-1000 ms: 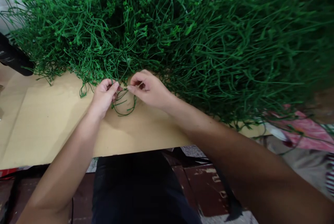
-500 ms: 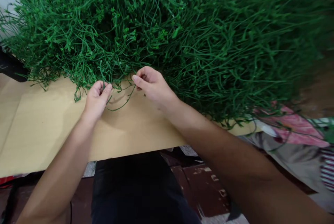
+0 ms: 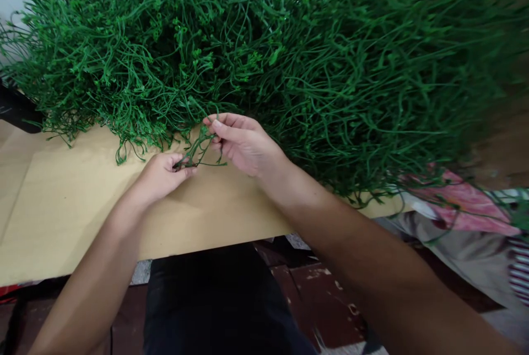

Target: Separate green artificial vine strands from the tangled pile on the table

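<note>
A big heap of green plastic plant stems (image 3: 264, 63) covers the far half of a tan board table (image 3: 74, 200). My left hand (image 3: 162, 176) is closed in a pinch on the lower end of a small green sprig (image 3: 197, 150) at the heap's near edge. My right hand (image 3: 239, 141) pinches the same sprig's upper end between thumb and fingers, just right of the left hand. The sprig runs at a slant between the two hands, a little above the board.
A black object (image 3: 16, 109) lies at the left edge beside the heap. Pink and striped cloth (image 3: 463, 200) lies at the right, beyond the board's end. Below the board's near edge are my dark-clothed lap (image 3: 215, 305) and a brown tiled floor (image 3: 330, 294).
Both hands have drawn a sprig out of the heap's edge. The left hand moved right and toward me; the right hand's fingers have stretched out along the sprig.
</note>
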{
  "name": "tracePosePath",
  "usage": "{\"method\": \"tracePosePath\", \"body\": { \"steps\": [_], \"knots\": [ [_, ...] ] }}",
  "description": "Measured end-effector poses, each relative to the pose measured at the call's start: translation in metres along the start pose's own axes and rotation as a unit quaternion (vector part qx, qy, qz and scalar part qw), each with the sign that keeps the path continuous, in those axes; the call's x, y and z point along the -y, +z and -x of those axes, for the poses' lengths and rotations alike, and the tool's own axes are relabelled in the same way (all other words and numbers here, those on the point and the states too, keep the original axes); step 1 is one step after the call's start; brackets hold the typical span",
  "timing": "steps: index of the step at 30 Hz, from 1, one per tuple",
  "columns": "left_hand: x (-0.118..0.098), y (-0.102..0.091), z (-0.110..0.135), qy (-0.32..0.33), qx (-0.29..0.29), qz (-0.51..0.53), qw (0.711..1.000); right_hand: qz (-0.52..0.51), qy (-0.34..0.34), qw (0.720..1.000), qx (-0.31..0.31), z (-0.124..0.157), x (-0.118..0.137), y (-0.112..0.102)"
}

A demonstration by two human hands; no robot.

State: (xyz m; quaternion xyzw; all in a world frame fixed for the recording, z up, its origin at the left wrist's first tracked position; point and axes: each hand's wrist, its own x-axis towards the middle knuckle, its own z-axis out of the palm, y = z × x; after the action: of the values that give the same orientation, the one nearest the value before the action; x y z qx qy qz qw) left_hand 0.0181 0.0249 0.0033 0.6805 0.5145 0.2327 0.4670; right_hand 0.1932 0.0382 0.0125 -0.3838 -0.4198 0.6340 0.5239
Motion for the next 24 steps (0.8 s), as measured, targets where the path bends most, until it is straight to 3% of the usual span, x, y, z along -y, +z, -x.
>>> {"method": "tracePosePath", "body": {
  "steps": [7,11,14,19,24],
  "knots": [
    [-0.007,0.000,0.001,0.047,-0.021,0.018,0.999,-0.021,0.039,0.999,-0.032,-0.003,0.004,-0.009],
    [-0.011,0.000,0.006,0.029,0.030,0.044,0.998,-0.016,0.069,0.995,-0.066,-0.005,0.000,-0.008],
    [-0.015,0.003,0.014,0.018,0.068,0.077,0.995,0.043,0.093,0.991,-0.082,-0.011,-0.009,-0.004],
    [-0.022,0.007,0.030,0.011,0.150,0.108,0.983,0.145,0.061,0.984,-0.084,-0.022,-0.022,0.000],
    [-0.021,0.002,0.032,0.021,0.165,0.130,0.978,0.191,0.009,0.978,-0.086,-0.027,-0.027,-0.001]
  ]
}}
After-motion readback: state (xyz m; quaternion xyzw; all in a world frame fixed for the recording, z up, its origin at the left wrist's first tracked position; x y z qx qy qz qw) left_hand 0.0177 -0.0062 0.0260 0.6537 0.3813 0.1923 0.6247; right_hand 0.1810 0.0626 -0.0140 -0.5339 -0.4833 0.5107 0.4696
